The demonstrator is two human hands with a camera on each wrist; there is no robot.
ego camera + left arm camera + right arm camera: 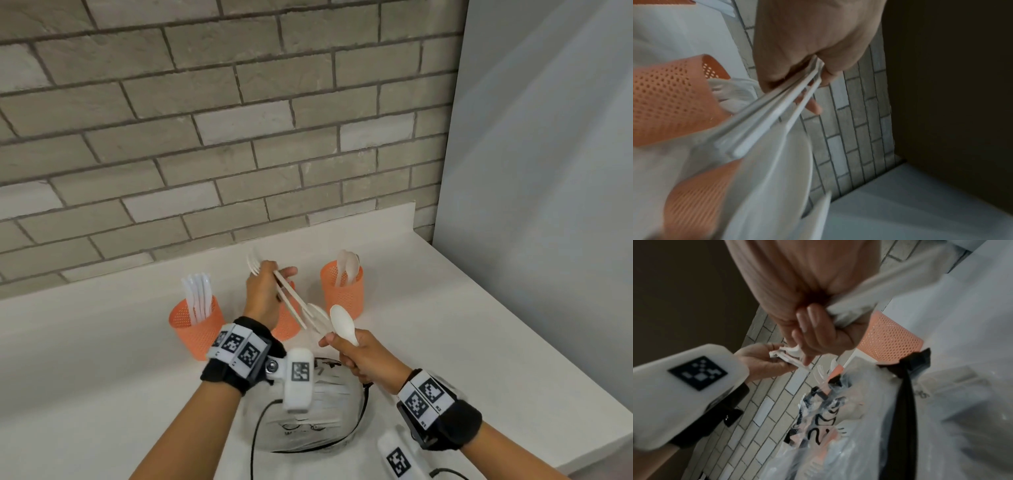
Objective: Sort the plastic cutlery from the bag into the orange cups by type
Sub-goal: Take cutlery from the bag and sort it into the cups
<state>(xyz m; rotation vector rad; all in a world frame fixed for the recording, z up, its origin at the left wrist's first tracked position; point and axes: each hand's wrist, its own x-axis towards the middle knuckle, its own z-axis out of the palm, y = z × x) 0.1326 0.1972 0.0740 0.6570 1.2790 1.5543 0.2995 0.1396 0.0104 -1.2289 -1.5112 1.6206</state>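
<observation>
Above white counter (pixel 428 291), head view: left hand (pixel 262 294) pinches bunch of white plastic forks (pixel 291 298); right hand (pixel 363 356) grips white plastic spoon (pixel 344 323). Three orange mesh cups (pixel 342 291) behind, clear plastic bag (pixel 318 421) below.
Left wrist: fingers (pixel 813 106) curled round fork handles.
Right wrist: fingers (pixel 813 316) wrapped tight on spoon handle.

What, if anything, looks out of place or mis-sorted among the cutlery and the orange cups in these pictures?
Nothing looks mis-sorted. The left cup holds only knives and the right cup only spoons. One oddity: the left hand grips a mixed bunch, fork tines at one end, spoon bowls at the other. The right hand holds a spoon.
</observation>
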